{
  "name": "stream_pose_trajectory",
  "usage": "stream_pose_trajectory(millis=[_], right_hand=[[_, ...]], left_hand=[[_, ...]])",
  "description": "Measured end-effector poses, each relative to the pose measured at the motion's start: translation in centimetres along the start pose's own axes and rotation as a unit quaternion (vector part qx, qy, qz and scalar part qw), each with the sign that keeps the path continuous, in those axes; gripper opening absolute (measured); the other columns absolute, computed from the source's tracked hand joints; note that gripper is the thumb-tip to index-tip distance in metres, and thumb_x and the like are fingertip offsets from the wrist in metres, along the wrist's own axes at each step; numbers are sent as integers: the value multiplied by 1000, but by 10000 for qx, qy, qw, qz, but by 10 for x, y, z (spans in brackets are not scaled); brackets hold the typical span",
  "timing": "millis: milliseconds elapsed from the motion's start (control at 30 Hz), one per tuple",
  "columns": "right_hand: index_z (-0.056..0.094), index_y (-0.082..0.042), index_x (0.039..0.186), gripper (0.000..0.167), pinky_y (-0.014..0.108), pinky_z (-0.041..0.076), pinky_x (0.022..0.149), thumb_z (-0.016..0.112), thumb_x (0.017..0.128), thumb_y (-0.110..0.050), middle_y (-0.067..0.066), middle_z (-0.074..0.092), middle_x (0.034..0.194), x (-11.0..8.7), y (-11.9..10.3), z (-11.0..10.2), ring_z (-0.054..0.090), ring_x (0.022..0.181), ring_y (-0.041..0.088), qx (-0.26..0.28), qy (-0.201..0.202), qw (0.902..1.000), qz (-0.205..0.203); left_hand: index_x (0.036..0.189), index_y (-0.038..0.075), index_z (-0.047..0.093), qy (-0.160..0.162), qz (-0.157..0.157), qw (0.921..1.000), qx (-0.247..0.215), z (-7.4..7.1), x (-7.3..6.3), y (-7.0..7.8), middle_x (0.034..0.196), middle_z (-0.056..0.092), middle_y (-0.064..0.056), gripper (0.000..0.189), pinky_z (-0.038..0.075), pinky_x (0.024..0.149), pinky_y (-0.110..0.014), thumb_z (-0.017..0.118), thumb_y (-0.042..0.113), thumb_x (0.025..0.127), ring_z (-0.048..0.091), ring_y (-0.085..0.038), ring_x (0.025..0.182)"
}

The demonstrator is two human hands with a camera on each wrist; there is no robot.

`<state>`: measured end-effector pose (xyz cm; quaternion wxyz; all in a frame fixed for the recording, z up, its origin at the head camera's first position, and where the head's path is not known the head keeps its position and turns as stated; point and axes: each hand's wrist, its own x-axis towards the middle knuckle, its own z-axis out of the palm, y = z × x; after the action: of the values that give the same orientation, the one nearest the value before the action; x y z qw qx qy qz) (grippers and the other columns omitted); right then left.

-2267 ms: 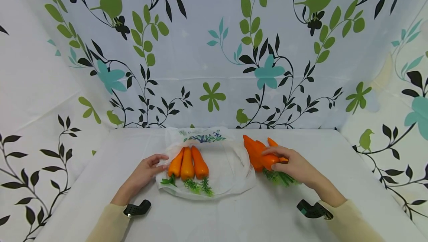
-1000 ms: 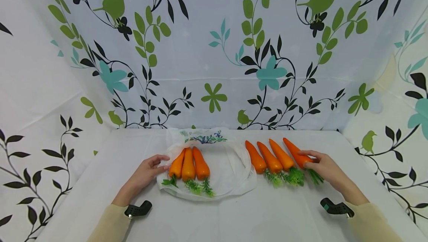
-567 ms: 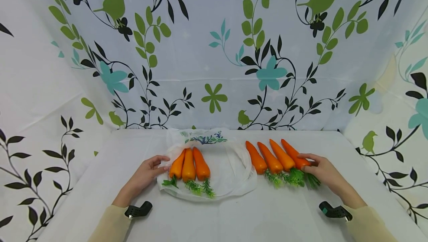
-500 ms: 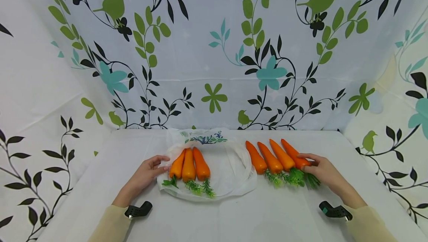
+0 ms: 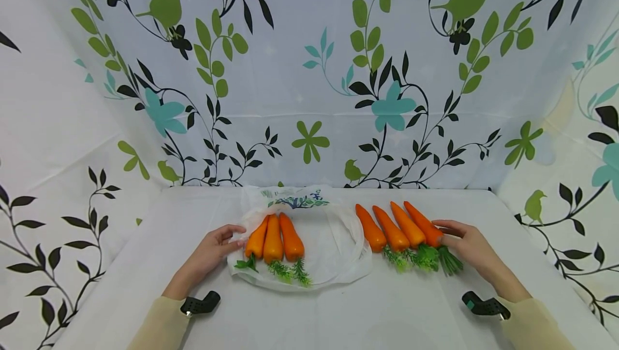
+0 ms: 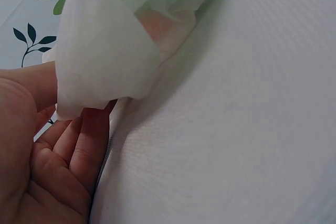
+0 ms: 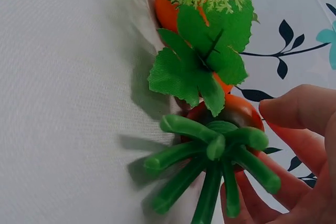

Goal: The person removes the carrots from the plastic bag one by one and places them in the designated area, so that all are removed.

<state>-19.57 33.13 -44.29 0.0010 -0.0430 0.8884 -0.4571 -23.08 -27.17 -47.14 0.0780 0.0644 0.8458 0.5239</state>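
Observation:
Three orange carrots (image 5: pixel 273 237) with green tops lie on a white plastic bag (image 5: pixel 333 269) at the table's middle left. My left hand (image 5: pixel 215 248) holds the bag's left edge; in the left wrist view the translucent film (image 6: pixel 105 51) hides the thumb tip and fingertips. To the bag's right lie several more carrots (image 5: pixel 394 234) in a slanted row, tips pointing away. My right hand (image 5: pixel 466 240) is beside the rightmost carrot (image 5: pixel 422 222), fingers extended along its right side. In the right wrist view the thumb touches that carrot's top end, near its green stalks (image 7: pixel 215 150).
A white cloth covers the table (image 5: pixel 314 318). Behind it hangs a curtain (image 5: pixel 290 70) printed with leaves, birds and flowers. Black wrist devices (image 5: pixel 486 305) sit on both forearms.
My right hand released the rightmost carrot after carrying it over and sliding it left against the row. The carrots it covered earlier are now spread out. The left hand stays at the bag.

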Motion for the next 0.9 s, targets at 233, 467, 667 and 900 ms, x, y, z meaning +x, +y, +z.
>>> stream_pose_trajectory(millis=[233, 467, 667, 900], right_hand=[[55, 0, 139, 42, 63, 40, 99, 55, 101, -18, 30, 54, 135, -2, -6, -3, 49, 123, 46, -229, 316, 9992, -29], [58, -2, 137, 38, 30, 51, 93, 55, 100, -12, 24, 57, 135, -2, -26, -1, 51, 123, 41, -390, 700, 9962, -332], [63, -4, 131, 33, 8, 43, 81, 57, 99, -9, 18, 60, 134, -3, -49, 12, 57, 118, 41, -351, 813, 9927, -814], [69, -5, 122, 29, 14, 47, 84, 60, 94, -3, 15, 62, 131, -2, -70, 33, 57, 117, 39, -310, 658, 9909, -1129]], left_hand=[[131, 9, 59, -12, 11, 10000, -24, 1, -1, 3, 140, 54, -17, 43, 33, 110, -54, 70, 30, 94, 51, -29, 118], [131, 10, 59, 8, -2, 10000, 9, 0, -1, 2, 132, 58, -13, 43, 47, 98, -35, 70, 31, 94, 56, -22, 101], [131, 10, 59, -25, 5, 10000, 13, 0, -1, 1, 128, 59, -14, 43, 48, 94, -30, 69, 30, 94, 56, -23, 97], [132, 9, 58, -32, 42, 9999, 119, 1, -2, 4, 138, 55, -16, 42, 40, 106, -47, 68, 29, 96, 55, -21, 107]])
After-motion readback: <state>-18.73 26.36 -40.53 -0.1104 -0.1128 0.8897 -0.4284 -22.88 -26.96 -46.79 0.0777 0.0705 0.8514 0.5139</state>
